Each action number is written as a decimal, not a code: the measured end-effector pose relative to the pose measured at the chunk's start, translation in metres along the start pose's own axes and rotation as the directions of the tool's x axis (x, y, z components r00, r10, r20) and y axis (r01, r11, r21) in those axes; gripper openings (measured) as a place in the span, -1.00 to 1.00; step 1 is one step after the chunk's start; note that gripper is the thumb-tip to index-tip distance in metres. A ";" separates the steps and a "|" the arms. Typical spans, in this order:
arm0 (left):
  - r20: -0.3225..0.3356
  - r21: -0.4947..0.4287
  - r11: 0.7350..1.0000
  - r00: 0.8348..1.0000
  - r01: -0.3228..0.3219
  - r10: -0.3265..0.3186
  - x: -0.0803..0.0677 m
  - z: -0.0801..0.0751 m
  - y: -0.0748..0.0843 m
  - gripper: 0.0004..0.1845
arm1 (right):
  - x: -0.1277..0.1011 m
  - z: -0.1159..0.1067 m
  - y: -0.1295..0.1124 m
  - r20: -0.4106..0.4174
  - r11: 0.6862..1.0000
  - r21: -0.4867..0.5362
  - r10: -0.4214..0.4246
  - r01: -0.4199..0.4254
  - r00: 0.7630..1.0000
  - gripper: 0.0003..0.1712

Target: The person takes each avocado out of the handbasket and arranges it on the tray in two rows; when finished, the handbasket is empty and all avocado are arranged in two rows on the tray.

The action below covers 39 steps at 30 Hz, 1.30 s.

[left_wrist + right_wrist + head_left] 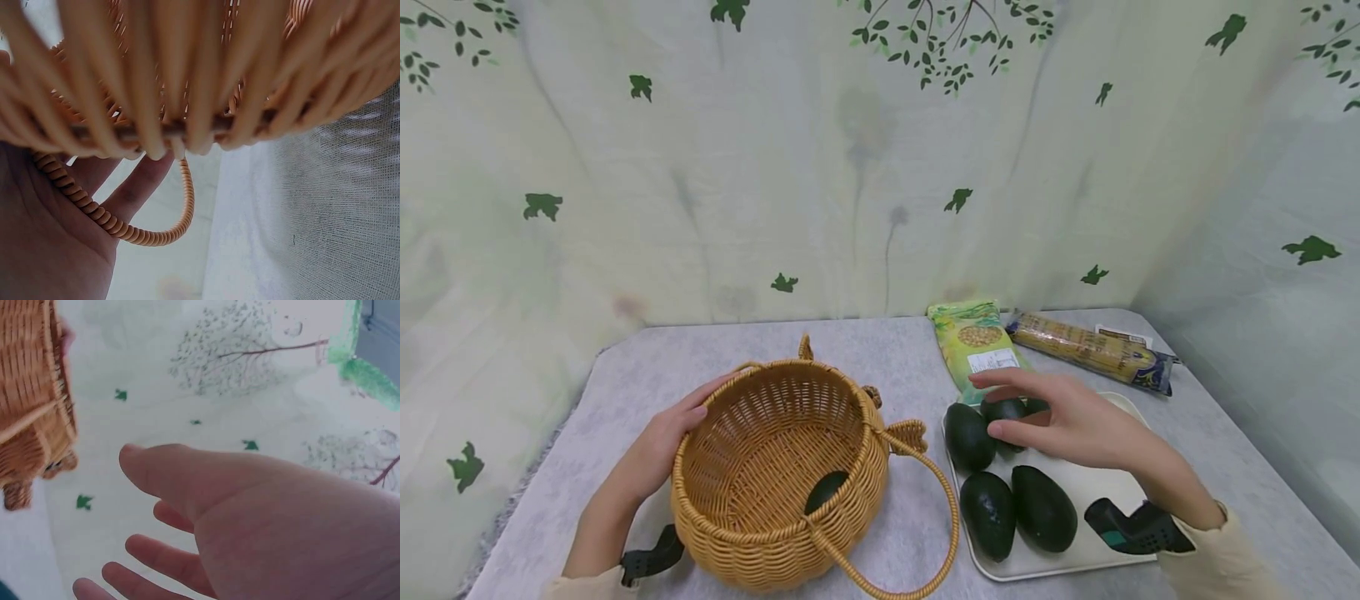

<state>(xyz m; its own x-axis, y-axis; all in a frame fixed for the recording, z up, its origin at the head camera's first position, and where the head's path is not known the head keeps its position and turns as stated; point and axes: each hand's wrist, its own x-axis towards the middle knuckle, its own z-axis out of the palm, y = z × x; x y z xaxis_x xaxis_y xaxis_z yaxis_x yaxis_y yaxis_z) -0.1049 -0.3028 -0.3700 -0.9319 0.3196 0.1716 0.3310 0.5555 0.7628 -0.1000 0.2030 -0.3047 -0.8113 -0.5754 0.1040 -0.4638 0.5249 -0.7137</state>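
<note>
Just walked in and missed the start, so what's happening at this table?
A person steadies a wicker basket with the left hand against its outer wall; one avocado lies inside. The right hand, fingers straight, hovers over a tray of avocados, above the far one, not gripping it. Three more avocados lie clear of the hand on the tray. Two food packets lie behind the tray.

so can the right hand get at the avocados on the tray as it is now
Probably yes: the right hand hovers open just above the avocados on the tray, with nothing between them.
</note>
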 end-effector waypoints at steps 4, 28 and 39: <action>0.011 0.002 1.000 1.000 0.006 -0.006 0.000 0.000 0.000 -0.48 | 0.013 0.000 -0.011 -0.009 0.998 0.036 -0.055 0.055 0.998 -0.39; 0.015 -0.047 0.999 1.000 0.020 -0.020 -0.002 0.002 -0.003 -0.48 | 0.093 0.028 -0.065 0.140 0.982 0.080 -0.179 0.169 0.974 -0.41; 0.016 -0.053 0.999 1.000 0.003 -0.002 0.001 0.001 -0.003 -0.47 | 0.126 0.052 -0.082 0.245 0.966 -0.005 -0.251 0.260 0.936 -0.43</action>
<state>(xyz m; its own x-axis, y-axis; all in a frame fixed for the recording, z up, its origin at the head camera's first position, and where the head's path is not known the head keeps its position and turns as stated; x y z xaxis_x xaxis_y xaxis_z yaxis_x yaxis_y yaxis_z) -0.1067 -0.3032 -0.3727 -0.9302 0.3303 0.1603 0.3199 0.5149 0.7954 -0.1461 0.0549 -0.2689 -0.5559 -0.8243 0.1069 -0.6605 0.3600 -0.6588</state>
